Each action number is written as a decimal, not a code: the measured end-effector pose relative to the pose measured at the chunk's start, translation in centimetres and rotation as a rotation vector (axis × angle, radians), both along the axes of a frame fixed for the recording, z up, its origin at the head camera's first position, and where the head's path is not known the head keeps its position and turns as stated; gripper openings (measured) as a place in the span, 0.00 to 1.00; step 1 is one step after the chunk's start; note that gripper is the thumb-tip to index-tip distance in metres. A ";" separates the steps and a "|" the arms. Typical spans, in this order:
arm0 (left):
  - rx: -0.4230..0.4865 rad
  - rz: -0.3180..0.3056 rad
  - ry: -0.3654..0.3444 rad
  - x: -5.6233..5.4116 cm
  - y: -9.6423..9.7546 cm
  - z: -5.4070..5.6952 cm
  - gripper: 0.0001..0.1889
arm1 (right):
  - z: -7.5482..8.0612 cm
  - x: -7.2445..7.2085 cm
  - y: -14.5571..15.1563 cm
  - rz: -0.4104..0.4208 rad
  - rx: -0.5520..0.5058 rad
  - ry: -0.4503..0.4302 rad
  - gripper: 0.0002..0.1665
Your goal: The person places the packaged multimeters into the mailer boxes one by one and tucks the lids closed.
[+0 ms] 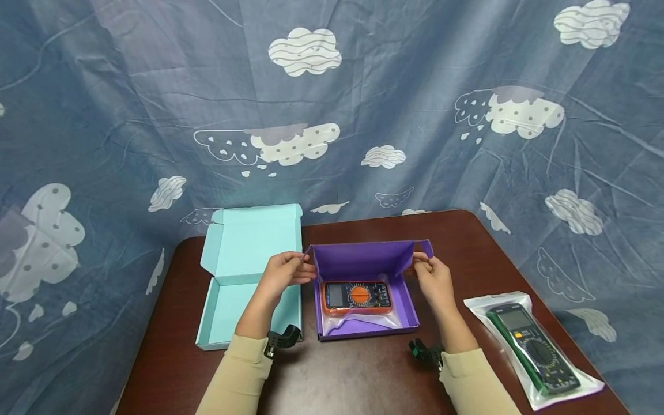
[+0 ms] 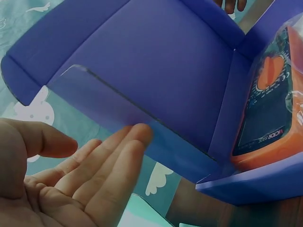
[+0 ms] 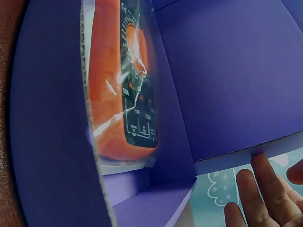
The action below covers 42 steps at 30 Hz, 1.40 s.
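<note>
A purple cardboard box [image 1: 408, 305] stands on the table with its lid [image 1: 363, 256] raised. Inside lies an orange multimeter [image 1: 358, 295] in a clear plastic bag, its dial facing up. My left hand [image 1: 282, 274] is at the left side of the lid; in the left wrist view its straight fingertips touch the lid's side flap [image 2: 132, 118], with the thumb apart from it. At the lid's right side is my right hand [image 1: 433, 282]. Its extended fingers meet the other side flap [image 3: 251, 153] from outside in the right wrist view.
A light teal box [image 1: 254, 245] lies open to the left, close beside the purple one. On the right near the table edge is a green and black multimeter [image 1: 536, 349] in a plastic bag. Behind the brown table [image 1: 332, 383] hangs a blue cloud-patterned curtain [image 1: 394, 98].
</note>
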<state>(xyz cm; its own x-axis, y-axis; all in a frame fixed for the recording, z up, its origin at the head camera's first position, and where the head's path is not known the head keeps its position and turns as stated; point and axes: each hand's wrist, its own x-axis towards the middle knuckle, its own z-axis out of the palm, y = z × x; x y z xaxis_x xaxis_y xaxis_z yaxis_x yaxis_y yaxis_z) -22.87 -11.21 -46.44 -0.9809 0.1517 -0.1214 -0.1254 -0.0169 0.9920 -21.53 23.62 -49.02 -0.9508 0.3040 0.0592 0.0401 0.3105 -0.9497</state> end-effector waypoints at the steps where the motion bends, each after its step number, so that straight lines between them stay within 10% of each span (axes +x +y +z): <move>1: -0.007 -0.009 0.003 0.0 0.0 0.0 0.16 | -0.1 0.1 0.1 -0.012 0.030 -0.001 0.16; 12: -0.072 -0.035 -0.051 0.3 -0.2 -0.1 0.19 | -1.2 0.8 1.7 0.106 0.075 -0.015 0.14; 24: -0.228 -0.079 -0.055 0.6 -0.5 -0.4 0.21 | -1.2 1.1 2.9 0.274 0.006 -0.145 0.42; 32: -0.279 -0.163 -0.035 1.1 -0.4 -0.5 0.16 | -1.2 1.1 2.9 0.309 0.178 -0.208 0.38; 42: -0.274 -0.225 -0.031 1.1 -0.4 -0.6 0.17 | -1.0 1.3 2.9 0.350 0.155 -0.200 0.32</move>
